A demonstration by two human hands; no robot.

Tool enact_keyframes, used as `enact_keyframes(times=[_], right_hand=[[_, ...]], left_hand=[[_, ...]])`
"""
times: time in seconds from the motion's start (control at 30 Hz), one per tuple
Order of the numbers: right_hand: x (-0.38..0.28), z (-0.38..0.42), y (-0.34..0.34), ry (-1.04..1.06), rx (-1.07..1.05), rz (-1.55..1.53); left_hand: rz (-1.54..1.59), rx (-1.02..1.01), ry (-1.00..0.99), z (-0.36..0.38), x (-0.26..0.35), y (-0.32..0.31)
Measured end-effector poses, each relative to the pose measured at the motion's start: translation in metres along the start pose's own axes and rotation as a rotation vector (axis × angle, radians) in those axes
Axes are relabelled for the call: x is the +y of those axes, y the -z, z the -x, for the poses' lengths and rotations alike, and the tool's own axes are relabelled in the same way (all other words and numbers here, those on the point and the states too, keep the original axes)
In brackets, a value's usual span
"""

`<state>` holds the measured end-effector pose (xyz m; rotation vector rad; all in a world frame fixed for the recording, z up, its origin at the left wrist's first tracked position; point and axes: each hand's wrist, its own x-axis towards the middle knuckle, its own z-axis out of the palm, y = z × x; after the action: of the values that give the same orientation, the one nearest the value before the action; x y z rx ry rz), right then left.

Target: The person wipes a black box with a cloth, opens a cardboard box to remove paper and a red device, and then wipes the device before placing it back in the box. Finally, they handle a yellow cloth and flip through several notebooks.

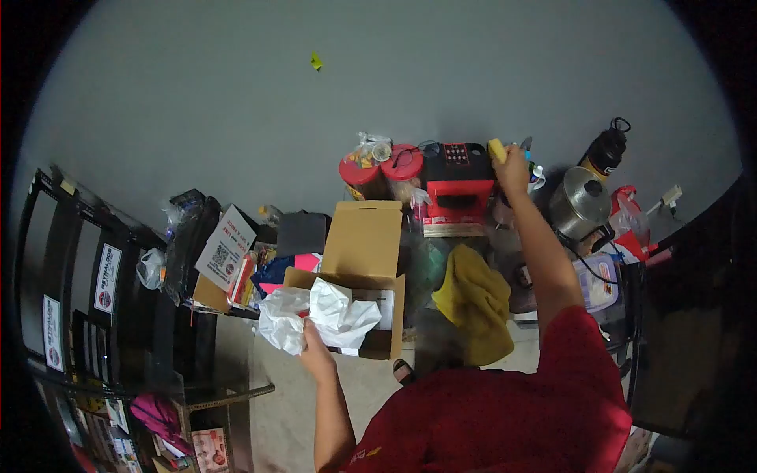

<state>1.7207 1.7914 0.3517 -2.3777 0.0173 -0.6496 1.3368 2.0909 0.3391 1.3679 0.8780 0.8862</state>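
Note:
My left hand [314,347] is closed on crumpled white paper [341,314], at the front left of an open cardboard box [377,244]. Part of the paper lies over the box, whose lid stands raised at the back. At the right, my right hand [512,169] grips a small yellow object [497,150] beside the upper right corner of a red and black machine [459,189]. A yellow-green cloth [473,299] hangs over the front edge, between the box and my right arm.
Two red-lidded jars [404,164] stand left of the machine. Farther right are a metal pot [581,201], a black bottle [605,151] and a plastic container [597,280]. Papers and a sign [226,248] lean at the left, near black shelving [87,260].

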Motion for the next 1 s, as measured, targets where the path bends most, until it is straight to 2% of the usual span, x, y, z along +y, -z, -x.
enact_keyframes(times=[0.07, 0.13, 0.2, 0.33, 0.37, 0.43, 0.47, 0.53, 0.6, 0.67, 0.73, 0.77, 0.83, 0.87, 0.93, 0.97, 1.0], right_hand=[[0.028, -0.006, 0.006, 0.026, 0.081, -0.037], [0.039, 0.006, 0.034, 0.013, 0.276, -0.232], [0.048, 0.027, 0.075, 0.038, 0.27, -0.294], [0.113, 0.074, 0.115, -0.19, 0.224, -0.418], [0.125, 0.086, 0.118, -0.19, 0.222, -0.418], [0.139, 0.104, 0.12, -0.085, 0.334, 0.273], [0.122, 0.108, 0.121, -0.083, 0.335, 0.27], [0.086, 0.115, 0.114, 0.172, 0.402, 0.333], [0.098, 0.112, 0.052, -0.064, 0.049, -0.524], [0.068, 0.104, 0.024, -0.453, -0.643, -1.162], [0.009, 0.104, -0.001, -0.831, -0.6, -1.463], [0.005, 0.097, -0.013, -0.825, -0.61, -1.462], [-0.001, 0.085, -0.04, -1.078, -0.536, -1.643], [-0.011, 0.078, -0.043, -1.074, -0.545, -1.641], [-0.028, 0.068, -0.048, -1.37, -0.248, -1.508], [-0.019, 0.068, -0.058, -1.365, -0.259, -1.508], [-0.008, 0.067, -0.068, -1.203, -0.279, -1.543]], left_hand=[[0.011, 0.001, 0.001, 0.001, 0.001, -0.003], [0.029, 0.002, -0.01, 0.003, 0.007, -0.005], [-0.017, 0.012, 0.026, 0.008, 0.018, -0.007], [-0.039, 0.009, 0.047, 0.006, 0.016, -0.008], [-0.04, 0.011, 0.047, 0.007, 0.017, -0.008], [-0.058, 0.007, 0.01, 0.008, 0.02, -0.008], [-0.055, 0.009, 0.007, 0.007, 0.017, -0.007], [0.003, 0.006, -0.001, 0.003, 0.009, -0.006], [-0.015, 0.004, 0.021, 0.008, 0.02, -0.009], [-0.03, 0.003, 0.044, 0.008, 0.019, -0.009], [0.069, 0.005, 0.027, 0.003, 0.008, -0.006], [0.074, 0.014, 0.025, 0.003, 0.01, -0.007], [0.034, 0.024, 0.076, 0.004, 0.014, -0.007], [0.038, 0.031, 0.075, 0.004, 0.015, -0.007], [0.059, 0.009, 0.021, 0.004, 0.016, -0.008], [0.063, 0.018, 0.019, 0.004, 0.016, -0.009], [0.018, 0.018, 0.032, 0.005, 0.018, -0.008]])
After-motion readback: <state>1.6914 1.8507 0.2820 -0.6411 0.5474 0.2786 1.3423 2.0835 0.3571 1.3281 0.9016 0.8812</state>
